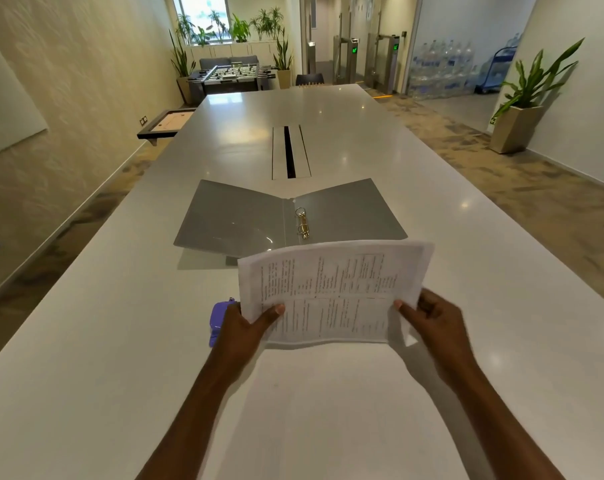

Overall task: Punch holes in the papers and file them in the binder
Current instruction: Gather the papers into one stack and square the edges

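Observation:
I hold a stack of printed papers (331, 292) upright above the white table (120, 341), text turned sideways. My left hand (245, 327) grips the stack's lower left edge, thumb on the front. My right hand (432, 320) grips its lower right edge the same way. Beyond the papers a grey binder (238, 216) lies open flat, its two metal rings (302, 223) standing closed beside the spine. A purple hole punch (217, 323) sits on the table just left of my left hand, partly hidden by it.
A cable slot (290, 152) runs down the table's middle behind the binder. A potted plant (522, 109) stands on the floor at right; a framed board (165, 124) leans near the left wall. A foosball table (231, 76) stands far behind.

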`<action>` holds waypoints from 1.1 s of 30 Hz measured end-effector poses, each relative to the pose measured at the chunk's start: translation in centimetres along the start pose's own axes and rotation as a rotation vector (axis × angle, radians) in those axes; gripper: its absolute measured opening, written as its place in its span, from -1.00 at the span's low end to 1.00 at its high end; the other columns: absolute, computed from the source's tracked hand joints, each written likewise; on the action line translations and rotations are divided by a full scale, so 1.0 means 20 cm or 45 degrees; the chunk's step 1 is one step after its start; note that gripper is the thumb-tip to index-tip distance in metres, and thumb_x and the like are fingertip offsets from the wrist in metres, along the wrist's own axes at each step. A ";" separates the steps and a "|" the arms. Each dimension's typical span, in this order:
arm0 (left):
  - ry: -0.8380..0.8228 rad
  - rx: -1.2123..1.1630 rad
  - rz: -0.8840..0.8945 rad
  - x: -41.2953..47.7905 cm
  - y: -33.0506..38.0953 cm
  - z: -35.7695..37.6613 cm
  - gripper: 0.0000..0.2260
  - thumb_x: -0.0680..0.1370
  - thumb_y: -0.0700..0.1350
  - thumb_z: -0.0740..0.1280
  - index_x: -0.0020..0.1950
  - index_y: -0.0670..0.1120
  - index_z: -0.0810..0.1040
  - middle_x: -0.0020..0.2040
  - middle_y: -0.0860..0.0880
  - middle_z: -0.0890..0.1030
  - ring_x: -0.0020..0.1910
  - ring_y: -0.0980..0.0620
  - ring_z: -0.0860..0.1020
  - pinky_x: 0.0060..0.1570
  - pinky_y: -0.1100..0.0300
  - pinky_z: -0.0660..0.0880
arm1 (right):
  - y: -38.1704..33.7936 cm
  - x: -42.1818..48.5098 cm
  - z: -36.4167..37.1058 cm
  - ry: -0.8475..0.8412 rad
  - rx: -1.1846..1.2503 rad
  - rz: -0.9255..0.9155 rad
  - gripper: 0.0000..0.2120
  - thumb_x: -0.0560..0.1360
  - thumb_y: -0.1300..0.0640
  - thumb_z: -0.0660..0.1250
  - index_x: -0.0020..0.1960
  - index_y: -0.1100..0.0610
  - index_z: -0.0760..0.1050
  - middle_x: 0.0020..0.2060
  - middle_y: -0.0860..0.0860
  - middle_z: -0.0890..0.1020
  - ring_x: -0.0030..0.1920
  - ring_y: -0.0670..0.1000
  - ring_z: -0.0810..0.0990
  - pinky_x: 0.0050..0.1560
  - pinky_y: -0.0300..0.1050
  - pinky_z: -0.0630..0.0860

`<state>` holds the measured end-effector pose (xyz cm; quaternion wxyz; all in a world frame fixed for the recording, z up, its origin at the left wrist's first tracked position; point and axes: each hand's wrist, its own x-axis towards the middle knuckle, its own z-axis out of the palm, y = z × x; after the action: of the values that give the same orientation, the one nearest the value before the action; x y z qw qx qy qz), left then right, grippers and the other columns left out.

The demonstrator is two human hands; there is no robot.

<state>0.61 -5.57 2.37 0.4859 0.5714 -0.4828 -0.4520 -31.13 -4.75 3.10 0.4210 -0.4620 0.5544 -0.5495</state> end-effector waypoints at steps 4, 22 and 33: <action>-0.045 0.189 0.122 0.02 0.14 -0.08 -0.84 0.59 -0.16 0.47 0.16 -0.02 0.69 -0.05 -0.04 0.78 -0.29 0.10 0.75 -0.39 0.26 0.65 | -0.22 0.04 -0.05 0.295 -0.506 -0.411 -0.35 0.47 0.02 0.55 0.50 0.02 0.43 0.43 -0.04 0.54 0.41 -0.08 0.50 0.44 -0.05 0.44; -0.255 0.632 0.506 0.02 0.47 -0.26 -0.71 0.55 -0.08 0.50 0.20 0.24 0.67 -0.02 0.33 0.75 0.04 0.19 0.72 0.02 0.26 0.64 | -0.77 0.03 0.28 -0.480 -1.007 -0.723 -0.79 0.53 0.19 0.49 0.15 0.03 0.73 0.06 -0.03 0.77 0.00 -0.05 0.73 0.05 -0.15 0.65; -0.272 -0.329 -0.208 -0.07 0.42 -0.15 -0.55 0.62 0.10 0.30 0.26 -0.23 0.67 0.18 -0.26 0.74 0.10 -0.14 0.75 0.00 0.14 0.72 | -0.55 0.07 0.15 -0.194 0.059 0.095 -0.84 0.50 0.21 0.51 0.04 0.27 0.72 -0.11 0.18 0.78 -0.13 0.19 0.78 -0.08 0.04 0.74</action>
<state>2.49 -4.41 11.12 0.4630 0.4904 -0.4215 -0.6063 -28.02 -6.41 13.96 0.4925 -0.4716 0.5249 -0.5094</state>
